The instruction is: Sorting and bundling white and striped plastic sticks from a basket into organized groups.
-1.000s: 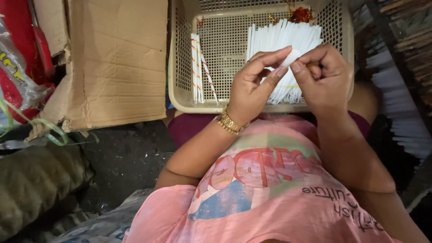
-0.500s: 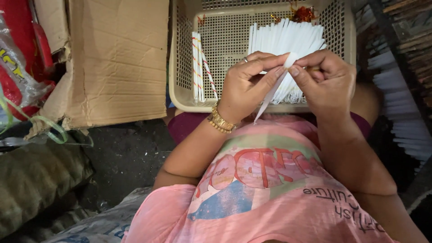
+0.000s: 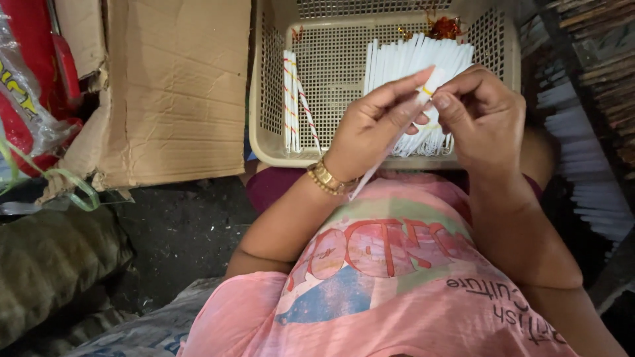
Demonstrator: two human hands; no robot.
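— So, what are the hands doing right now?

— Both are working on one thin white stick (image 3: pixel 390 142). The left hand (image 3: pixel 374 129) is pinching it between thumb and fingers, closed around the upper part, and the stick is slanting down from the fingertips towards the wrist, its lower end passing just beside a gold bracelet (image 3: pixel 325 178).

— And the other hand?

— The right hand (image 3: pixel 483 116) is gripping the top end of the same stick, fingers curled, thumb pressing near a small yellow mark on it. The two hands are touching at the fingertips.

— Where is this happening?

— Above the near edge of a beige plastic basket (image 3: pixel 268 142) with mesh walls, which is sitting in front of the person's lap. Inside, on the right, a fanned bundle of plain white sticks (image 3: pixel 413 63) is lying partly behind the hands. On the left of the basket a few sticks with red and yellow bands (image 3: pixel 291 99) are lying lengthwise, well apart from the bundle. Some red and gold scraps (image 3: pixel 443 26) are resting at the far wall.

— Anything around the basket?

— A flattened cardboard box (image 3: pixel 175 89) is lying just to its left, with a red plastic bag (image 3: pixel 30 86) beyond that and a green strap (image 3: pixel 73 188) curling at the box's corner. More white sticks (image 3: pixel 582 165) are lying stacked at the right edge of the view. The person is wearing a pink printed shirt (image 3: pixel 397 277).
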